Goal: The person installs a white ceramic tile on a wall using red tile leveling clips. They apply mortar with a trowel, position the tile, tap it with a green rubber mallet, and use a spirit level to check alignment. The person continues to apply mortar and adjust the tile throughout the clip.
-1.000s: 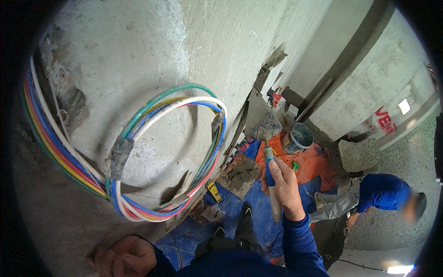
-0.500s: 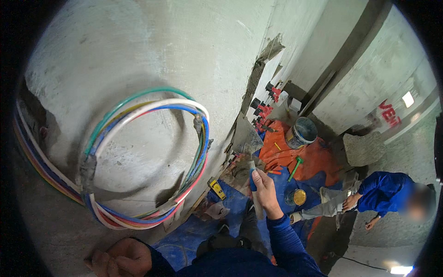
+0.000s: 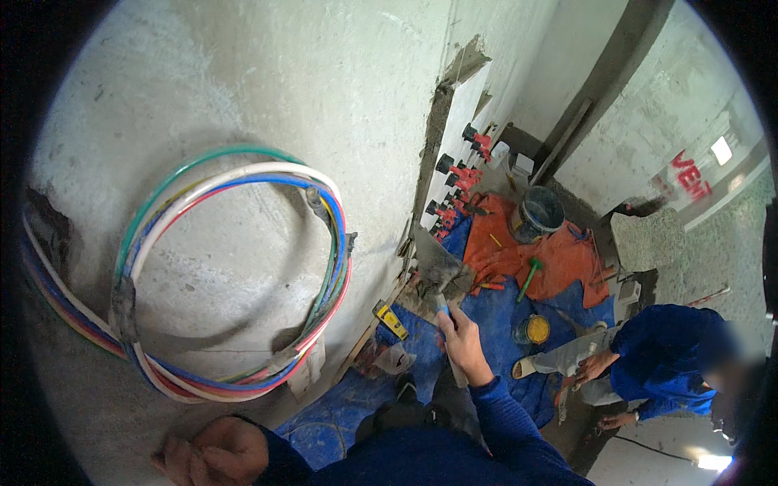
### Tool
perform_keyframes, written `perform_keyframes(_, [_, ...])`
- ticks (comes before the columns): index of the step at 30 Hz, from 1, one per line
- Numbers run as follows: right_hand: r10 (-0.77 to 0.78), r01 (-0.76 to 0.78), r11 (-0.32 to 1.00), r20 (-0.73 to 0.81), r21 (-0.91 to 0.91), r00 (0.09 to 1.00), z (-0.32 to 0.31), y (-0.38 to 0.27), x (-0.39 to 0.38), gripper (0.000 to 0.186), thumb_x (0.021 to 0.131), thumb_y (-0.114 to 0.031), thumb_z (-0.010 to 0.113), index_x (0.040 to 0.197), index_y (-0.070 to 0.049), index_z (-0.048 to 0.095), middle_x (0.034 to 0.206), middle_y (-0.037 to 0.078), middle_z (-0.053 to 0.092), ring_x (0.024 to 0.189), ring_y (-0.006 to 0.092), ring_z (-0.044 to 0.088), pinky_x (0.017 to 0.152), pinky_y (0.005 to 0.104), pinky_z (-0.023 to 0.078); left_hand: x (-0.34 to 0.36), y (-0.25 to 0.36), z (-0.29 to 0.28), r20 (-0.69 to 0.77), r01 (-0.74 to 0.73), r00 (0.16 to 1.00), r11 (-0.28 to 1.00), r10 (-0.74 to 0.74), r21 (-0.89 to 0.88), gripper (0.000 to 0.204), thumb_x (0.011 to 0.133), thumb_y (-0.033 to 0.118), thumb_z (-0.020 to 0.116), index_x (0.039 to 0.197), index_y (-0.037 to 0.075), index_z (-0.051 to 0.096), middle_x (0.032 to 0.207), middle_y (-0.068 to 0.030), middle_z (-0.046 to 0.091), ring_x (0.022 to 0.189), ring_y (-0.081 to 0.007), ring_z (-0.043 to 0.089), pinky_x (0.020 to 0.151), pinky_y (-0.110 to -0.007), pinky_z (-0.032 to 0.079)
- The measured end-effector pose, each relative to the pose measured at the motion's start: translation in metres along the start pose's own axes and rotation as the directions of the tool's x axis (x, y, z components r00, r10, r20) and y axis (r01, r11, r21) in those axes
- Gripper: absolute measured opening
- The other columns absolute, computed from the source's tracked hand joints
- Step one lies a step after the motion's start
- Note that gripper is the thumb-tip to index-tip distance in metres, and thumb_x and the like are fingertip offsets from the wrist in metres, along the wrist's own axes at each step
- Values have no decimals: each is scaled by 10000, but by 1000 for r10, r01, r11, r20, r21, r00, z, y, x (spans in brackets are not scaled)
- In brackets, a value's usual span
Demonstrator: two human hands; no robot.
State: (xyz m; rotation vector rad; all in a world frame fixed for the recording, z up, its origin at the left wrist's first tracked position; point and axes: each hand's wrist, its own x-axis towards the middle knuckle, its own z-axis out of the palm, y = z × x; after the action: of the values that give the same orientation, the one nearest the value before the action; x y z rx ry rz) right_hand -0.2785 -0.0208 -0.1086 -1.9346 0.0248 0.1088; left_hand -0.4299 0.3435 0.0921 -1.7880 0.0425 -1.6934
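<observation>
My right hand [image 3: 466,348] is closed round the blue handle of a trowel [image 3: 438,263]. Its grey, wide blade points away from me, close to the lower wall with the red-and-black fittings [image 3: 455,178]. Below the hand, a pale strip of something hangs down; its kind is unclear. At the lower left, my left hand [image 3: 217,454] has its fingers curled in, and nothing shows in them. Just beyond it, a large coil of coloured cables [image 3: 243,174] hangs against the grey plaster wall [image 3: 243,89].
Blue and orange sheets [image 3: 502,235] cover the floor. On them are a bucket [image 3: 538,213], a green-handled hammer [image 3: 530,279], a tin with yellow contents [image 3: 535,329] and a yellow level [image 3: 391,320]. To the right, a person in blue [image 3: 668,356] crouches.
My right hand has moved slightly lower in view, and the trowel blade now shows flat and wide. The view has shifted a little. The person on the right has leaned lower.
</observation>
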Motion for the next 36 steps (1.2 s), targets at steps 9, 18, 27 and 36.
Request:
perform_keyframes(9, [-240, 156, 830, -91, -535, 967, 15, 40, -9, 400, 946, -202, 732, 1272, -10, 600, 1059, 253, 709, 886, 466, 703, 736, 502, 574, -6, -5, 1, -27, -1, 1000, 1000, 1, 4, 134, 1017, 4, 553, 1145, 25, 588, 981, -134, 562, 873, -305, 684, 857, -560, 628])
perform_keyframes(18, [-156, 59, 773, -99, -632, 983, 34, 47, 22, 480, 952, -220, 717, 1379, -29, 607, 1069, 247, 711, 889, 453, 707, 735, 505, 587, -7, -4, 6, -21, -20, 1000, 1000, 20, 5, 129, 1016, 5, 557, 1139, 26, 590, 979, -135, 566, 866, -304, 685, 840, -551, 632])
perform_keyframes(27, [-81, -10, 816, -131, -577, 988, 45, 31, 29, 467, 961, -227, 701, 1352, 16, 622, 1079, 272, 709, 929, 470, 700, 798, 525, 572, -9, -4, 11, -28, -37, 999, 999, 37, 15, 124, 1015, 5, 561, 1134, 27, 591, 977, -136, 569, 860, -304, 685, 824, -542, 635])
perform_keyframes(36, [-71, -6, 868, -135, -496, 988, 26, -19, 25, 463, 954, -200, 700, 1322, 73, 636, 1059, 305, 707, 973, 470, 697, 832, 504, 558, -10, -5, 16, -36, -41, 998, 999, 42, 12, 119, 1014, 6, 566, 1128, 28, 593, 974, -137, 573, 854, -304, 686, 807, -533, 639])
